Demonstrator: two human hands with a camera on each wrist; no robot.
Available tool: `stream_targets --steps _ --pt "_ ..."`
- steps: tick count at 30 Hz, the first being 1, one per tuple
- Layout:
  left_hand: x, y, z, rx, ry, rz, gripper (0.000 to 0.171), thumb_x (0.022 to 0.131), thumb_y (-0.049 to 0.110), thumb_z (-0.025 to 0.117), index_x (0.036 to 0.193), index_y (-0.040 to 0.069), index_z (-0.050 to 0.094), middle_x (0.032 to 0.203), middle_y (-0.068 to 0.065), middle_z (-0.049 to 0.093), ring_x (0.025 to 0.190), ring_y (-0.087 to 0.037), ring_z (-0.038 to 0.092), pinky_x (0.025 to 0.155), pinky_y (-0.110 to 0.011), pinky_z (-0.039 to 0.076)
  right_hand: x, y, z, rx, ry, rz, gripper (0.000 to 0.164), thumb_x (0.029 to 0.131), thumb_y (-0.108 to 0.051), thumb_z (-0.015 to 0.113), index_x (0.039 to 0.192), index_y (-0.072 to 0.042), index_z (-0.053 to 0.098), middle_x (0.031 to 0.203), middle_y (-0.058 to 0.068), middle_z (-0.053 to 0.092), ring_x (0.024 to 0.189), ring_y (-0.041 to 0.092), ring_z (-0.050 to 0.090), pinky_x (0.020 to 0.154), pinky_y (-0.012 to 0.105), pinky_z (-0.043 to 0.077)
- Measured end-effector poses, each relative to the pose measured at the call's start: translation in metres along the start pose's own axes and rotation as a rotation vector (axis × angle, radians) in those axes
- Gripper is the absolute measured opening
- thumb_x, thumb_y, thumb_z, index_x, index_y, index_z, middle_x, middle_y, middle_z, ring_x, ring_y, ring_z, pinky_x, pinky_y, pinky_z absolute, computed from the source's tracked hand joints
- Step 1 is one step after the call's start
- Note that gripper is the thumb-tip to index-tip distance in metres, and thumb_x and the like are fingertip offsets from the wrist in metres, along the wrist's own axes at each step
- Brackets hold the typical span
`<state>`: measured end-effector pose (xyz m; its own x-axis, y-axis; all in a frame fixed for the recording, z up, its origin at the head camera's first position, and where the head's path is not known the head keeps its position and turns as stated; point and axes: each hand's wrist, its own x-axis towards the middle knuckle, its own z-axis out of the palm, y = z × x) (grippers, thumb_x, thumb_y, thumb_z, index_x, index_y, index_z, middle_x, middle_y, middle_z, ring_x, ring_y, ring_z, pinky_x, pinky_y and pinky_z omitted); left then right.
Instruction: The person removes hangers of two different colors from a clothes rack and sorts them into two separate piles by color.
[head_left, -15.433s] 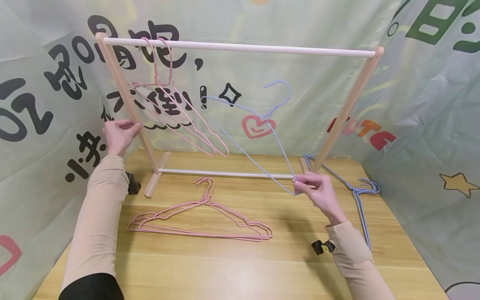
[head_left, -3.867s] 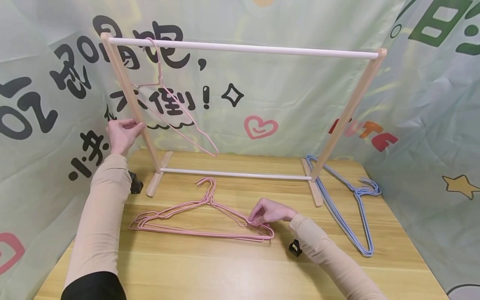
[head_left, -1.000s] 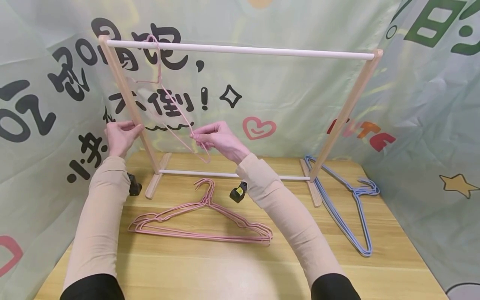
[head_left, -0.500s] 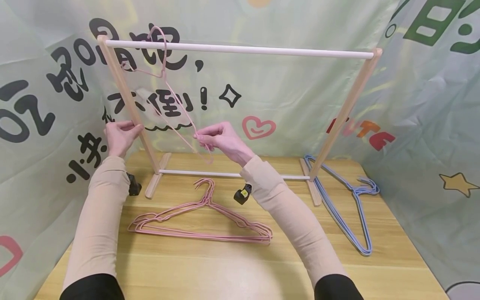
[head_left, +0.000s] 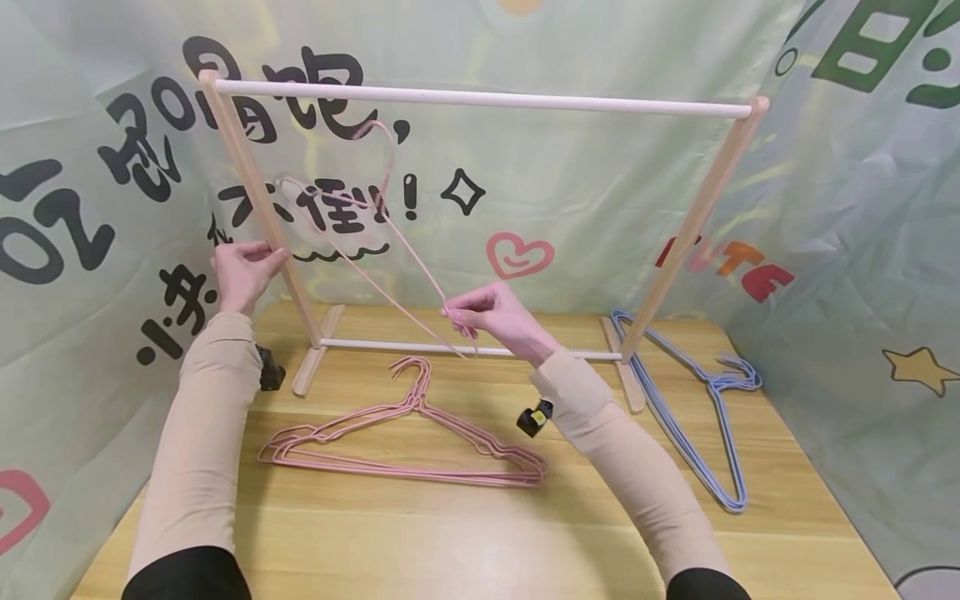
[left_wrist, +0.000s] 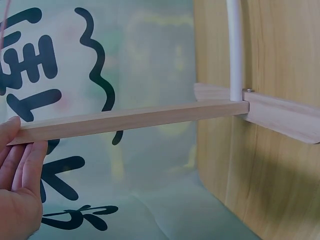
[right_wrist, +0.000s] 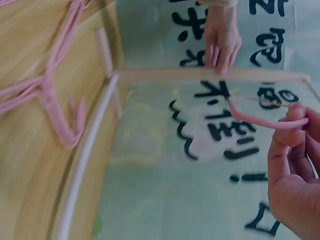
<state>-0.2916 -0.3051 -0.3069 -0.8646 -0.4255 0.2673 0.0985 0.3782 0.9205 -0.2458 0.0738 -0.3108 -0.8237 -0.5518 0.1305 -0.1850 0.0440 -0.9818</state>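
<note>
My right hand (head_left: 502, 318) pinches a pink wire clothes hanger (head_left: 415, 258) near its lower corner. The hanger is tilted in the air, its hook below and apart from the white top rail (head_left: 480, 97). In the right wrist view, fingertips and thumb close round the hanger's end (right_wrist: 265, 121). My left hand (head_left: 243, 275) grips the left wooden post (head_left: 250, 179) of the clothes rack between thumb and fingers. The left wrist view shows that hand (left_wrist: 22, 175) at the post (left_wrist: 135, 117). A stack of pink hangers (head_left: 414, 402) lies flat on the table before the rack.
Several blue hangers (head_left: 716, 385) lie stacked at the table's right, partly behind the right post (head_left: 693, 229). A thin white lower bar (head_left: 390, 343) joins the rack's feet. A printed cloth (head_left: 615, 192) hangs behind the table (head_left: 420, 542).
Earlier my right hand held a blue hanger, then touched the pink stack. Since then it has lifted the last pink hanger off the rail and drawn it down and right. My left hand stays put.
</note>
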Motion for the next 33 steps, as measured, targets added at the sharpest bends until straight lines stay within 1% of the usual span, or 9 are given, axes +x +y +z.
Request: stream_targets --steps 4,8,10,15,17,19,24,29,33 --pt "0.0 0.001 0.0 0.023 0.003 0.012 0.045 0.087 0.015 0.076 0.123 -0.009 0.066 0.057 0.035 0.053 0.061 0.015 0.057 0.061 -0.003 0.048 -0.022 0.018 -0.022 -0.041 -0.021 0.033 0.025 0.096 0.006 0.058 0.115 0.022 0.063 0.068 -0.004 0.068 0.059 0.01 0.055 0.055 0.02 0.046" --pt "0.002 0.001 0.001 0.003 -0.007 0.01 0.045 0.087 0.013 0.076 0.124 -0.01 0.065 0.056 0.036 0.052 0.06 0.017 0.057 0.061 -0.002 0.049 -0.044 0.037 -0.042 -0.075 -0.079 0.078 0.024 0.098 0.005 0.057 0.112 0.023 0.063 0.071 0.0 0.067 0.06 0.01 0.057 0.056 0.021 0.048" --pt "0.003 0.0 0.002 -0.028 -0.012 0.005 0.045 0.087 0.011 0.076 0.124 -0.011 0.064 0.056 0.035 0.054 0.06 0.017 0.058 0.061 -0.003 0.049 -0.055 0.045 -0.049 -0.098 -0.11 0.109 0.023 0.098 0.004 0.057 0.111 0.022 0.064 0.072 0.0 0.068 0.061 0.009 0.057 0.056 0.02 0.048" --pt "0.004 -0.003 0.002 -0.039 0.001 0.008 0.043 0.086 0.01 0.077 0.121 -0.013 0.065 0.056 0.033 0.056 0.059 0.016 0.059 0.06 -0.003 0.048 -0.073 0.066 -0.059 -0.104 -0.214 0.151 0.023 0.096 0.005 0.058 0.11 0.023 0.063 0.072 -0.005 0.069 0.062 0.007 0.059 0.056 0.018 0.049" --pt "0.004 -0.003 0.001 -0.031 0.003 0.011 0.043 0.086 0.01 0.076 0.121 -0.013 0.065 0.055 0.034 0.056 0.058 0.016 0.059 0.06 -0.003 0.048 -0.078 0.075 -0.06 -0.094 -0.259 0.163 0.025 0.096 0.006 0.058 0.11 0.025 0.061 0.072 -0.005 0.069 0.062 0.007 0.059 0.055 0.017 0.049" --pt "0.004 -0.003 0.001 -0.052 0.0 0.003 0.044 0.086 0.009 0.076 0.122 -0.014 0.064 0.056 0.033 0.057 0.059 0.016 0.059 0.06 -0.003 0.049 -0.082 0.083 -0.06 -0.091 -0.301 0.18 0.026 0.096 0.006 0.058 0.11 0.028 0.059 0.071 -0.006 0.069 0.063 0.005 0.06 0.056 0.016 0.049" --pt "0.002 -0.002 0.001 -0.067 0.0 -0.006 0.043 0.086 0.009 0.077 0.122 -0.012 0.065 0.059 0.032 0.059 0.061 0.016 0.061 0.062 -0.003 0.05 -0.086 0.102 -0.055 -0.083 -0.375 0.214 0.027 0.095 0.008 0.057 0.11 0.03 0.057 0.073 -0.008 0.07 0.062 0.002 0.061 0.055 0.014 0.049" --pt "0.001 -0.002 0.002 -0.046 0.009 0.008 0.042 0.086 0.01 0.076 0.12 -0.012 0.066 0.057 0.033 0.058 0.06 0.017 0.06 0.061 -0.003 0.05 -0.086 0.116 -0.047 -0.061 -0.428 0.239 0.026 0.094 0.007 0.058 0.109 0.029 0.058 0.072 -0.003 0.07 0.056 0.002 0.058 0.052 0.014 0.048" --pt "0.001 -0.002 0.002 -0.002 0.014 0.017 0.042 0.087 0.013 0.076 0.12 -0.011 0.067 0.055 0.035 0.054 0.06 0.017 0.059 0.062 -0.003 0.049 -0.085 0.123 -0.041 -0.06 -0.466 0.253 0.025 0.094 0.006 0.058 0.109 0.027 0.06 0.072 -0.001 0.069 0.056 0.001 0.056 0.053 0.014 0.047"
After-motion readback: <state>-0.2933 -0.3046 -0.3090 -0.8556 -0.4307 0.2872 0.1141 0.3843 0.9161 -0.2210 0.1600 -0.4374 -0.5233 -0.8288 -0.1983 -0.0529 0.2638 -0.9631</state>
